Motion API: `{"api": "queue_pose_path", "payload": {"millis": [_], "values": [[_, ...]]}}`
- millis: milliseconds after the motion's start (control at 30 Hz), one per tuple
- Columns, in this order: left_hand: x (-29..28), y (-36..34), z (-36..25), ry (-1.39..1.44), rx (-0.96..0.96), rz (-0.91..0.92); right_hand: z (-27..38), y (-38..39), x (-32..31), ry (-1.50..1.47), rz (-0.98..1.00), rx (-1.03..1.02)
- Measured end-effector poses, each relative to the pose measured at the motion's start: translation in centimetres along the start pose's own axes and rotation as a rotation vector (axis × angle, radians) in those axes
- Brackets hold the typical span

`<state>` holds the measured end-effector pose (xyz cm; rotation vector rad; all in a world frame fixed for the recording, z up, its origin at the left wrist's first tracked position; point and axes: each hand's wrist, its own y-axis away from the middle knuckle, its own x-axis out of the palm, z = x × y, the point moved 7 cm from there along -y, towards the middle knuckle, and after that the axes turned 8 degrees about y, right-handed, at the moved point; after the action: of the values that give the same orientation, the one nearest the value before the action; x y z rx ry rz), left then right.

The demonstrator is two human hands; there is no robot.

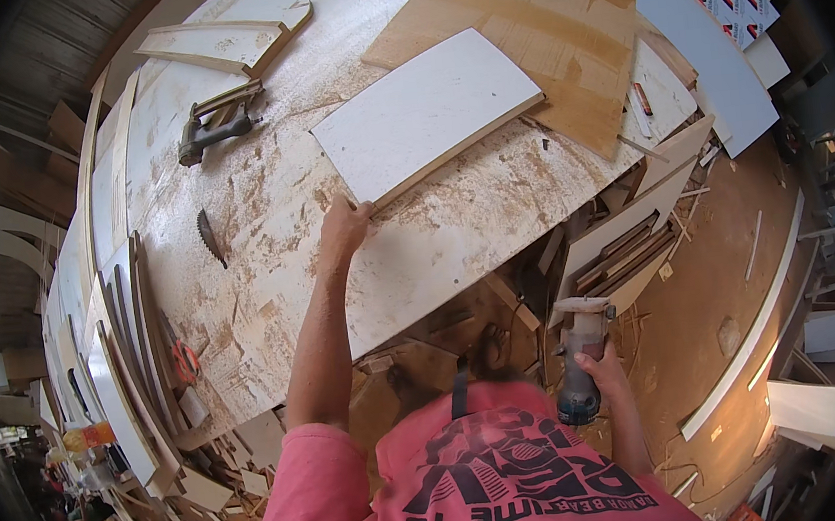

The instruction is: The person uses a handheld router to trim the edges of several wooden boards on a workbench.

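My left hand (344, 227) is closed on the near-left corner of a white panel (428, 109) with a bare wood edge, which lies flat on the dusty worktable (272, 315). Off the table's near edge, on the right, my right hand (605, 371) is wrapped around a dusty trim router (577, 391). The router is held apart from the panel, its pale base turned toward the table. Under the panel's far right side rests a brown plywood sheet (514, 10).
A nail gun (217, 129) and a curved saw blade (208, 238) lie left of the panel. A white angled frame (226, 43) sits farther back. An orange marker (642, 98) is at the right. Boards (628, 250) lean below the table edge, and offcuts litter the floor (710, 272).
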<state>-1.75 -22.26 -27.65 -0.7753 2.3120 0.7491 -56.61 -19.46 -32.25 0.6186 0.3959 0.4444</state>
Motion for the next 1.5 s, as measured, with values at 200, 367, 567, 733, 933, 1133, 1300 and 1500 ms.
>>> {"api": "queue_pose_path", "payload": {"millis": [200, 367, 567, 733, 933, 1133, 1300, 1500], "values": [[1.6, -0.2, -0.7, -0.122, -0.020, -0.118, -3.1, -0.3, -3.6, -0.039, 0.005, 0.077], [2.6, 5.0, -2.2, -0.060, -0.233, 0.039, -1.8, -1.5, -3.4, -0.091, 0.053, 0.028], [3.4, 16.8, 1.3, -0.139, -0.199, -0.001, -0.4, -2.2, -3.7, -0.044, 0.100, 0.010], [8.0, 27.8, 3.2, 0.379, -0.522, 0.291, 0.6, -2.9, -3.0, 0.008, 0.144, 0.033], [0.4, 21.5, 0.4, 0.035, 0.098, 0.023, 0.9, -2.2, -1.5, 0.029, 0.112, -0.010], [-4.2, 10.5, 4.6, -0.357, 0.303, -0.183, 0.8, 1.3, 1.3, -0.018, 0.073, -0.034], [-0.4, 14.5, 5.2, -0.336, 0.331, -0.029, -1.7, 5.3, 2.1, -0.040, -0.093, 0.032], [2.6, 20.0, 5.2, -0.186, 0.334, 0.101, -4.1, 9.3, 5.9, -0.073, -0.154, 0.035]]}}
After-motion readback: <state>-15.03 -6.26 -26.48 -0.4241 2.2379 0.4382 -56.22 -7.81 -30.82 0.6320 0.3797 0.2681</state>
